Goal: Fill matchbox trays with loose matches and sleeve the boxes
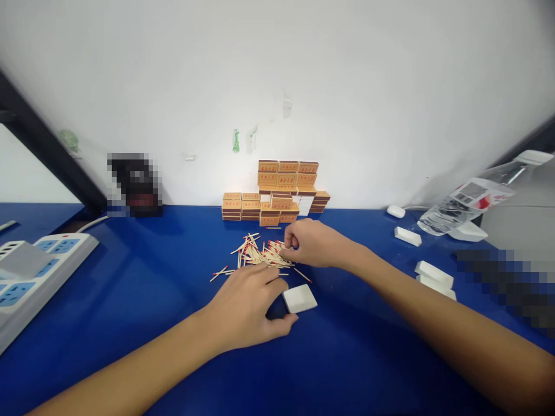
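Note:
A loose heap of red-tipped matches (pixel 255 254) lies on the blue table in front of me. Over the heap's right end, my right hand (pixel 314 241) has its thumb and fingers curled together in a pinch. Its fingertips touch the matches; what is between them is hidden. Nearer to me, a small white matchbox tray (pixel 300 299) lies flat. My left hand (pixel 251 303) rests at the tray's left side, thumb at the near corner and index finger at the far corner, holding it. The left fingers also border the heap's near edge.
Stacked orange matchboxes (pixel 281 180) stand against the white wall. White trays (pixel 435 274) lie at right, with another small tray (pixel 407 236) farther back. A tilted water bottle (pixel 472 199) is behind them. A power strip (pixel 52 266) sits at left, near a blurred dark object (pixel 137 185).

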